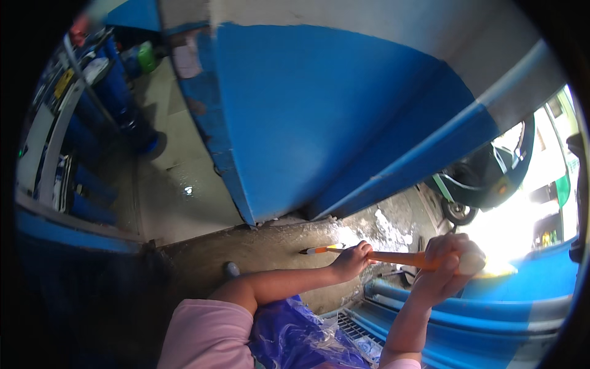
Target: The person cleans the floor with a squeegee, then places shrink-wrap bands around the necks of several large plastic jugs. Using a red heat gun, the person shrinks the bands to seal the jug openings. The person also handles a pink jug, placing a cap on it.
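Note:
Both of my hands grip a long orange pole [398, 258] that runs away from me towards the wet floor. My right hand [447, 263] wraps around it near its pale round upper end. Lower down, my left hand [352, 263] closes on the shaft. Past my left hand, the far end [318, 250] shows orange and white bands with a dark tip, close to the concrete floor [272, 249]; its exact kind cannot be told. Something bright yellow [500, 270] shows just beyond my right hand, partly hidden by it. Purple material under clear plastic [299, 336] covers my front.
A large blue and grey wall [295, 106] rises ahead. To the left, a doorway opens onto a tiled floor [184, 184] with blue cylinders [133, 124] and a green object [146, 57]. A scooter [479, 175] stands at right. Blue ledges [461, 313] and a metal grate [352, 325] lie at lower right.

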Demonstrator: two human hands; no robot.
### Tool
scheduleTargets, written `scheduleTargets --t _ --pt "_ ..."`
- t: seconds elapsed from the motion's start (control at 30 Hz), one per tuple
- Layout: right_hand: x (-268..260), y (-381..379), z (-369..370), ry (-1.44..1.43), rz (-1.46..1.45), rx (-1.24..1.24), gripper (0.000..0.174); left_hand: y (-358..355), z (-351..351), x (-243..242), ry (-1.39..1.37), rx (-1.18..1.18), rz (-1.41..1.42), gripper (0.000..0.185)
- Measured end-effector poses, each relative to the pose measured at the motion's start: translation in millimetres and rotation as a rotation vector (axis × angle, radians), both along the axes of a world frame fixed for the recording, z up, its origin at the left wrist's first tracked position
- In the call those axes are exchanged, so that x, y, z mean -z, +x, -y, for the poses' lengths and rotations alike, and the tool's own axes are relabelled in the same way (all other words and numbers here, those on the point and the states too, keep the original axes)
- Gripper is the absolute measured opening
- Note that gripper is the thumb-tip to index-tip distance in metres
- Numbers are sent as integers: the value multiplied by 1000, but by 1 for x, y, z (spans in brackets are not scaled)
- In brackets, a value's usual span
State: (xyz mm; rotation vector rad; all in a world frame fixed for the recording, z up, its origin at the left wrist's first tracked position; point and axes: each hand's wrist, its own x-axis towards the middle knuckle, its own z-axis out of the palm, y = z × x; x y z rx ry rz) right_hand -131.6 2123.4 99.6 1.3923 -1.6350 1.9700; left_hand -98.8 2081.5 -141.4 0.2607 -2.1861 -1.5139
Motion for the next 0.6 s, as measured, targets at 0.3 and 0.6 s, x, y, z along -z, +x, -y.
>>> scheduleTargets --t 0.3,0.6 --pt "44 -75 128 191 72 23 17 -25 112 49 -165 -382 250 35" --pt "122 -160 198 603 -13 395 49 86 144 122 -263 353 866 46"
